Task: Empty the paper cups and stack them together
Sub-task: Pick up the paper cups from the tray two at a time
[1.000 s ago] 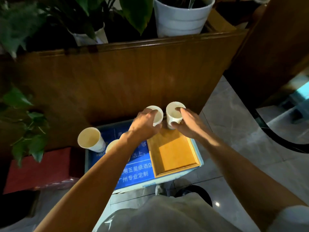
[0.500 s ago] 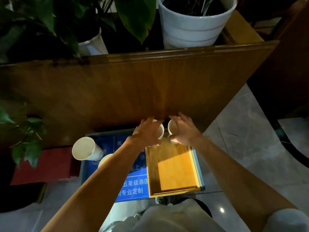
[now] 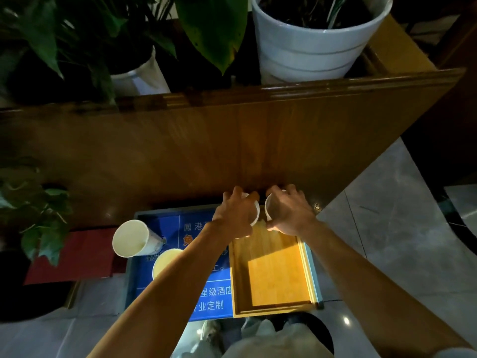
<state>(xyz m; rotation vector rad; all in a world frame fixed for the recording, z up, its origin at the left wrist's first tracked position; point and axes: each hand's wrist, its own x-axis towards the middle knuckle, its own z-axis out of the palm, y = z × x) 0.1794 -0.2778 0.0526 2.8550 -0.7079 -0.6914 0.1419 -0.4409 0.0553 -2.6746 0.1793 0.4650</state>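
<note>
- Head view: left hand [image 3: 236, 218] grip clasped a white paper cup [image 3: 254, 215]; right hand [image 3: 290, 215] grip clasped a second white paper cup [image 3: 268, 208].
- Both cups were tilted, mouths facing, side by side above the far edge of the bamboo tray [image 3: 273, 277].
- Two more white paper cups [image 3: 131, 241] stood on the blue worktop panel [image 3: 209, 303], nearer the left hand.

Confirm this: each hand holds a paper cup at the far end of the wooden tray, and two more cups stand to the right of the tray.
Wrong on one point. In the head view the two other cups are to the left of the wooden tray, on the blue sign, not to its right. The rest holds: the left hand and right hand each have a grip on a cup at the tray's far end.
</note>
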